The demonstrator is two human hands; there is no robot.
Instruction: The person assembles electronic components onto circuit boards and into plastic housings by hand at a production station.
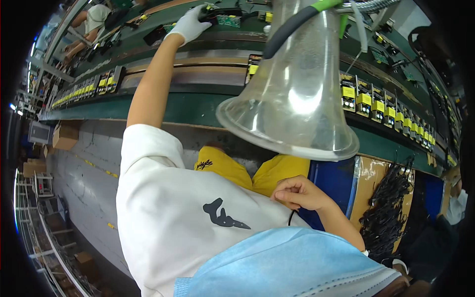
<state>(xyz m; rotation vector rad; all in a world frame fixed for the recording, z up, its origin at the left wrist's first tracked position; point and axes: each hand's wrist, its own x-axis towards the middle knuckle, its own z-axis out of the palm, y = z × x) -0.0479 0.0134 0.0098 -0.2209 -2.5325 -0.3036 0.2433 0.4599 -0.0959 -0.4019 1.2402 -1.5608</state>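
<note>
My left hand [190,24], in a white glove, stretches out to the far side of the green workbench [198,110]. Its fingers close around a small dark part whose kind I cannot make out. Just right of it lies a green circuit board [228,21] beside black casing pieces. My right hand [303,192] is bare and stays low, in front of my white shirt [163,213]. Its fingers are curled together; whatever is in them, if anything, is hidden. A thin black cord [292,217] shows below that hand.
A clear flared suction hood [302,94] hangs large before me. Rows of metal-cased units with yellow parts [377,106] line the bench at right, and another row [89,91] at left. Black cables [388,208] hang at right. Other people work at far left and right.
</note>
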